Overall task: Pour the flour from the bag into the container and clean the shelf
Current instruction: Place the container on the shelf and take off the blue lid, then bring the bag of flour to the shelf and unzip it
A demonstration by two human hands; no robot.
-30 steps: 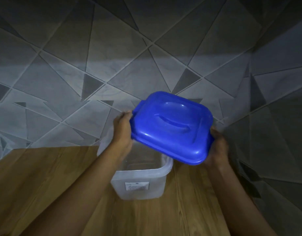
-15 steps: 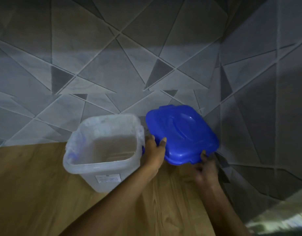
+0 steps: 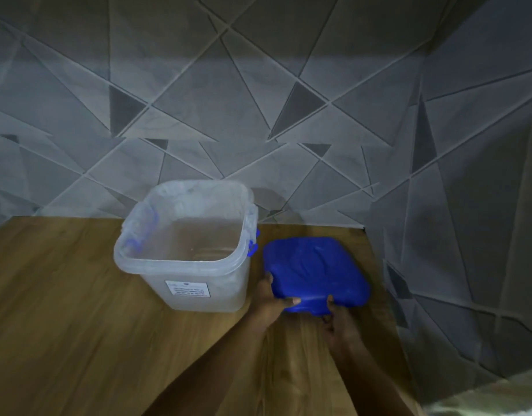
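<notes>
Lower centre of frame, dim light. Bare left hand (image 3: pixel 269 301): thumbnail short, catches light. Bare right hand (image 3: pixel 338 321): knuckles in shadow, nails too dark to read. Bare left forearm (image 3: pixel 222 367), uncovered from wrist to bottom edge of frame. Bare right forearm (image 3: pixel 366 373), likewise uncovered to bottom edge. Wrists slender. Fine detail lost in gloom.
</notes>
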